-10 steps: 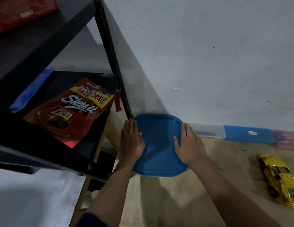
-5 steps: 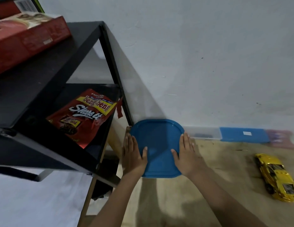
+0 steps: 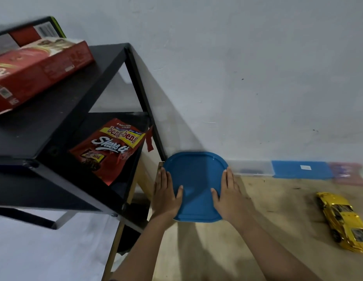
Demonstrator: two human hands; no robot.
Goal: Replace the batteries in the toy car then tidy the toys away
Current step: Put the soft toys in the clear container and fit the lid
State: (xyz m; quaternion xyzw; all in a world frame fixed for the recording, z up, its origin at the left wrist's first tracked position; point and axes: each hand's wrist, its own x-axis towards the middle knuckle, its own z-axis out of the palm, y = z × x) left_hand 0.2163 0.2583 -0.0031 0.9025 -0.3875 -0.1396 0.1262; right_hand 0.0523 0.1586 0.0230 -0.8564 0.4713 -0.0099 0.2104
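Note:
A blue lidded container (image 3: 195, 183) stands on the wooden table (image 3: 278, 230) by the wall, next to a black shelf. My left hand (image 3: 166, 194) grips its left side, thumb on the lid. My right hand (image 3: 229, 194) grips its right side the same way. A yellow toy car (image 3: 343, 220) lies on the table at the far right, apart from both hands. What is inside the container is hidden by the lid.
A black shelf unit (image 3: 79, 94) stands at the left with a red box (image 3: 34, 69) on top and a red snack bag (image 3: 109, 149) below. Along the wall lie a clear box (image 3: 251, 168) and a flat blue lid (image 3: 302, 169).
My view has tilted up, showing the shelf top and red box. Both hands slid back along the blue container's sides towards its near edge; the container stays against the wall.

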